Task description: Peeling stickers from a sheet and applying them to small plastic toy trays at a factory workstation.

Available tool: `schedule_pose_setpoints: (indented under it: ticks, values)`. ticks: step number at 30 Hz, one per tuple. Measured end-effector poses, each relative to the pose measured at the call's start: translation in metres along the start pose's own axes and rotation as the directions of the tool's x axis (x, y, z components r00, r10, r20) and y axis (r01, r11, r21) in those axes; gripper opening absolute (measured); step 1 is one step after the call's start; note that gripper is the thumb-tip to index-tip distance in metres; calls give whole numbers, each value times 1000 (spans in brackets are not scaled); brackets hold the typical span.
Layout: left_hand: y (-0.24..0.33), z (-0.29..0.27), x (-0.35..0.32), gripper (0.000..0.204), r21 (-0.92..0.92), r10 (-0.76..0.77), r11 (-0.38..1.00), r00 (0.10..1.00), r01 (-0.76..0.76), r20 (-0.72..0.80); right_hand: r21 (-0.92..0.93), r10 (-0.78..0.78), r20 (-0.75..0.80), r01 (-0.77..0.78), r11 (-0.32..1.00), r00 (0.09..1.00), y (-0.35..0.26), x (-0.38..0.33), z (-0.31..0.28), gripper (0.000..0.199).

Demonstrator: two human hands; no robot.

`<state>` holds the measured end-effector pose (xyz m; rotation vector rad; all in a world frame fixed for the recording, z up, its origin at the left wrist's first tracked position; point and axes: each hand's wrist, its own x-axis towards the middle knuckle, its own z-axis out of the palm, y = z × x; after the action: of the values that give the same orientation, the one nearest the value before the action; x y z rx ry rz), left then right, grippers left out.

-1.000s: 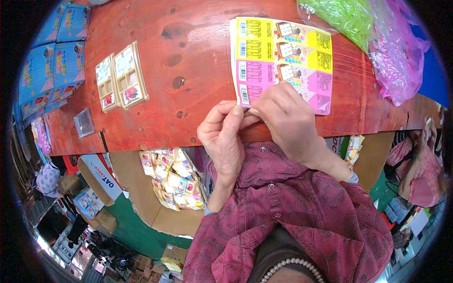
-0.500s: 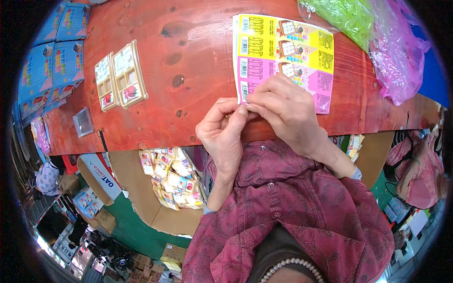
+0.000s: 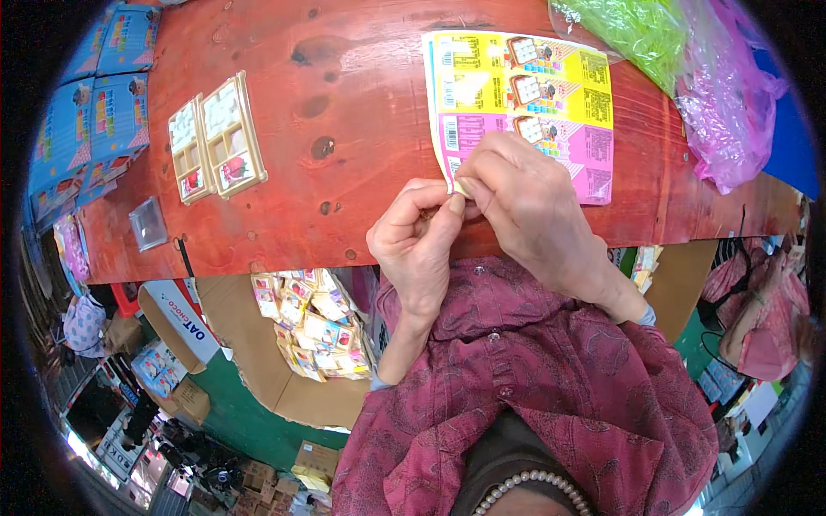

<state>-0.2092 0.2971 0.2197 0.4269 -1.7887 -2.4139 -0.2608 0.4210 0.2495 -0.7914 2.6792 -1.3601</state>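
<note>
A stack of yellow and pink printed sticker sheets [image 3: 559, 112] lies on the red table in front of me. Both hands meet at its near left corner, which bends upward between the fingertips. My left hand [image 3: 417, 236] pinches that corner with thumb and forefinger. Beside it my right hand [image 3: 529, 206] also pinches at the corner, its wrist over the sheets' near edge. The fingers partly hide the corner, so whether a layer is parted there I cannot tell. To the left lie two cream compartment trays [image 3: 219, 138] with white pieces and strawberry pictures.
Blue printed boxes [image 3: 116, 112] are stacked at the far left, with a small clear plastic case [image 3: 149, 225] nearer. Green and pink plastic bags [image 3: 723, 112] lie at the far right. Below the table edge, a cardboard box [image 3: 258, 370] holds many small packets [image 3: 318, 322].
The near left corner of the sheets is now bent up more. Both hands have shifted slightly to the right, still pinching there.
</note>
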Motion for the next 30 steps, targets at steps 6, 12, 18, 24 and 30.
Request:
schedule_pose_setpoints:
  ticks: [6,12,18,24,30]
  values:
    - [-2,-6,-1,5,87,-2,996,1000,4,-12,31,8,-7,-8,999,1000,0,-1,1,5]
    - [0,0,-2,5,48,-23,999,1000,24,-9,-45,-26,-77,22,999,997,1,-6,10,8]
    - [5,0,0,5,-146,-101,985,991,88,-89,252,214,-129,-177,951,968,3,-6,-3,3]
    - [1,-11,14,6,-217,-113,973,980,76,-166,909,547,-298,58,413,782,53,-32,-69,25]
    - [2,-26,22,6,-229,-129,970,971,81,-201,174,328,-848,-366,914,416,62,-89,-147,37]
